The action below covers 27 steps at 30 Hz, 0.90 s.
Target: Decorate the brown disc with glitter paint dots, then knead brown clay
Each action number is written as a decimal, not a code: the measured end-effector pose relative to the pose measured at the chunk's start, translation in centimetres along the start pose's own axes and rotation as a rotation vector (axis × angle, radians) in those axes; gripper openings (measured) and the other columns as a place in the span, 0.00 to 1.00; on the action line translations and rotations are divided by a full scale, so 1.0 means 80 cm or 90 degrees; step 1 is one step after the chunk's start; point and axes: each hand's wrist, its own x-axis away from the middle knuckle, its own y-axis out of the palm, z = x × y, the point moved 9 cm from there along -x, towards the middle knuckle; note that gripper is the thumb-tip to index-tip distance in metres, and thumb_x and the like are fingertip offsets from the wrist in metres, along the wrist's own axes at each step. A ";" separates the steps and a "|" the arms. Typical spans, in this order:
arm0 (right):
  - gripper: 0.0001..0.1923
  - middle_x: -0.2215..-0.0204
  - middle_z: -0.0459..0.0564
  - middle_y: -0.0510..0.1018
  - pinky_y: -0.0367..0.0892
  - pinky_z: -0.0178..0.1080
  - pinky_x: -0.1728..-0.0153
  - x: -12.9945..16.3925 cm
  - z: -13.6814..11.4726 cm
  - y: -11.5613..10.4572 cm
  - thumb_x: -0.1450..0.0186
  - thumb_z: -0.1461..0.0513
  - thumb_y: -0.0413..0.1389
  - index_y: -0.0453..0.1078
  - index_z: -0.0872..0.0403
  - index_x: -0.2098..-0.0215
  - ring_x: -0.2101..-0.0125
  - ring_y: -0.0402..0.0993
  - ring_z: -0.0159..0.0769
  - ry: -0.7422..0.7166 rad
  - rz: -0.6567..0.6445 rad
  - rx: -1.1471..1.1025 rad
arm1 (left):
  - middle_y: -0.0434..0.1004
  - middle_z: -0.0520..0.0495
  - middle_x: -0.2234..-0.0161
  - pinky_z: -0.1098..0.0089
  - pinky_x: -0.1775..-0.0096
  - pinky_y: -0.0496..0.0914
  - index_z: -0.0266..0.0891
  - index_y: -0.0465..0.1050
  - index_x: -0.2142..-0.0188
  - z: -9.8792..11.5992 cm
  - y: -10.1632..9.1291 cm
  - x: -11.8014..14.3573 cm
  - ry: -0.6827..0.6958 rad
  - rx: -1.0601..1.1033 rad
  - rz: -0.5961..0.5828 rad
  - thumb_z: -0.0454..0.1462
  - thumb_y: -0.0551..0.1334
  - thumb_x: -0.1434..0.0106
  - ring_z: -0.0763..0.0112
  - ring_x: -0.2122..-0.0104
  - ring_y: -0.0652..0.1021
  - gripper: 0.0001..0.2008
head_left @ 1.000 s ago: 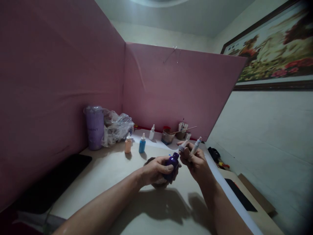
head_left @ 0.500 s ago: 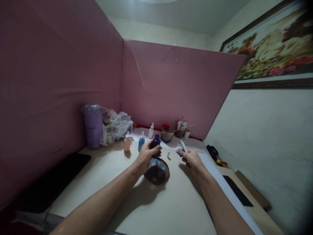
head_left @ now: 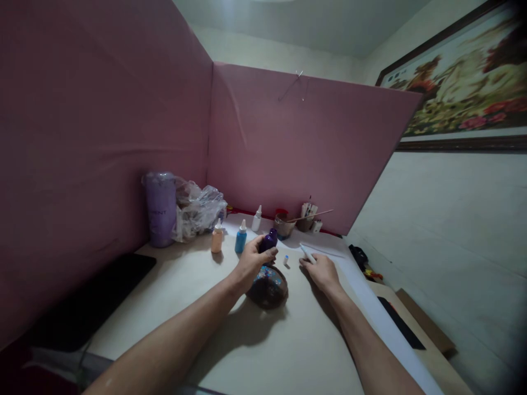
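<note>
Purple bottle [head_left: 269, 240] is gripped by the left hand [head_left: 255, 258], cap off; a white pen [head_left: 307, 254] is pinched by the right hand [head_left: 320, 269] on the table [head_left: 197, 307], painted stone [head_left: 268, 285] looks barely started.

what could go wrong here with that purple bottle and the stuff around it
1. The left hand holds the purple bottle above the painted stone; if it is uncapped, a tilt could drip paint on it.
2. The small cap lies loose between the hands and could be knocked away.
3. The right hand with its white pen could smear the stone.
</note>
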 end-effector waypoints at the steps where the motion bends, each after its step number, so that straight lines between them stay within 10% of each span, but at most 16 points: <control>1: 0.08 0.84 0.51 0.73 0.57 0.37 0.79 -0.001 0.002 0.002 0.50 0.59 0.61 0.70 0.54 0.81 0.80 0.69 0.40 0.003 0.000 0.017 | 0.67 0.54 0.73 0.73 0.70 0.64 0.35 0.67 0.65 0.000 0.000 0.000 0.002 -0.007 -0.002 0.43 0.70 0.52 0.78 0.75 0.69 0.21; 10: 0.21 0.75 0.52 0.76 0.62 0.37 0.74 0.005 -0.015 -0.032 0.41 0.45 0.51 0.67 0.54 0.66 0.74 0.72 0.39 0.057 0.109 -0.170 | 0.67 0.53 0.71 0.73 0.68 0.63 0.35 0.68 0.63 -0.003 -0.003 -0.003 0.010 -0.064 0.008 0.41 0.70 0.54 0.76 0.71 0.67 0.20; 18: 0.14 0.80 0.40 0.70 0.54 0.29 0.82 0.052 -0.118 -0.039 0.42 0.53 0.62 0.65 0.51 0.64 0.82 0.59 0.25 -0.101 -0.037 -0.532 | 0.67 0.54 0.71 0.74 0.67 0.61 0.36 0.68 0.64 0.001 -0.014 -0.007 0.045 -0.123 0.032 0.37 0.67 0.52 0.76 0.70 0.67 0.16; 27: 0.13 0.80 0.39 0.67 0.47 0.26 0.86 0.054 -0.122 -0.023 0.45 0.58 0.64 0.65 0.52 0.67 0.84 0.55 0.22 -0.031 -0.143 -0.678 | 0.71 0.52 0.70 0.74 0.69 0.60 0.36 0.69 0.62 0.009 -0.029 -0.010 0.035 -0.118 0.082 0.37 0.67 0.55 0.75 0.70 0.69 0.19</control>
